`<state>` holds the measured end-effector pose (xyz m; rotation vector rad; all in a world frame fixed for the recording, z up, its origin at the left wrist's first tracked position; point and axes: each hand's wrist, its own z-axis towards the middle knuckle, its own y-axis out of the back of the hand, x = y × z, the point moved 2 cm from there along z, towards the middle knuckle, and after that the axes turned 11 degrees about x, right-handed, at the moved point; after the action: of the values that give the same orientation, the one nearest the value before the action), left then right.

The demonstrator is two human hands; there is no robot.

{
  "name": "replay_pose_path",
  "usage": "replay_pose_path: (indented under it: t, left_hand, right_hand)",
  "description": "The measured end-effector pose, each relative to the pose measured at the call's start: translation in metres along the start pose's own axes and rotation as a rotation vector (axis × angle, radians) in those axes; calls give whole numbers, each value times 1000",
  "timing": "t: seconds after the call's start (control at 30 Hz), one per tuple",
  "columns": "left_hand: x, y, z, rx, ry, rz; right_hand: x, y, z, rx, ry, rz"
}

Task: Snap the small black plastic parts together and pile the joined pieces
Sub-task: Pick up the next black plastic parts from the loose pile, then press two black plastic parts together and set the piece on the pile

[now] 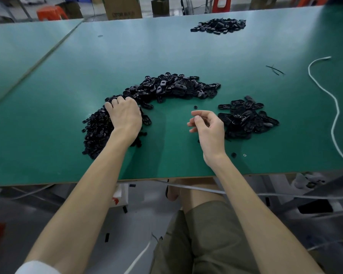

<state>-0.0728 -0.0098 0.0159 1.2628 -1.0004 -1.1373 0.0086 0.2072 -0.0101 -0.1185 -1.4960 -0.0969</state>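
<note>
While the left hand [125, 113] lies knuckles-up on the loose black parts [166, 89], its fingers bent down among the small round pieces so that whether it grips 1 cannot be told, the right hand [208, 127] hovers just above the green table [48, 95] with fingers loosely curled and thumb near forefinger; whether it pinches anything is too small to tell. This looks like the fetching step: 1 piece of each kind must be in hand before the 2 can be snapped. The next move likely calls for an oval shell from the arc's far end, at 11 o'clock from the right hand, lined up squarely with its mate. That arc runs from 7 o'clock round to 2 o'clock of the left hand, and its ovals lie with long axes pointing every way. The joined pieces [246, 117] sit piled at 3 o'clock, just beside the right hand
</note>
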Motion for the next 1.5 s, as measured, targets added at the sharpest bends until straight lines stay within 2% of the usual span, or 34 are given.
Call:
replay_pose_path:
  t: [0.17, 0.23, 0.33, 0.43, 0.57, 0.83, 0.97, 1.17, 1.3, 1.5]
  left_hand:
    - [3, 5, -8, -150, -31, -96]
    - [-5, 10, -18, -192, -118, -207]
    - [-31, 15, -42, -120, -427, -484]
    - [-58, 14, -66, 29, -706, -554]
    - [-67, 7, -78, 49, -790, -593]
    - [-48, 10, -75, -82, -770, -639]
    - [-51, 8, -71, -14, -706, -672]
    - [-23, -7, -52, 22, -341, -390]
    - [-6, -10, -45, -30, -289, -256]
    - [-4, -11, -39, -90, -245, -227]
  right_hand:
    - [-1, -2, 1, 5, -3, 9]
    - [-2, -1, 1, 0, 1, 18]
    - [-3, -2, 2, 5, 7, 49]
    - [-3, -2, 2, 16, 8, 57]
    - [-5, -1, 2, 0, 5, 31]
    - [-1, -6, 0, 187, 57, -33]
    - [-1, -1, 0, 87, 32, 75]
    - [-2, 0, 1, 28, 8, 112]
    - [-1, 1, 1, 27, -2, 106]
    - [-1, 1, 1, 25, -7, 98]
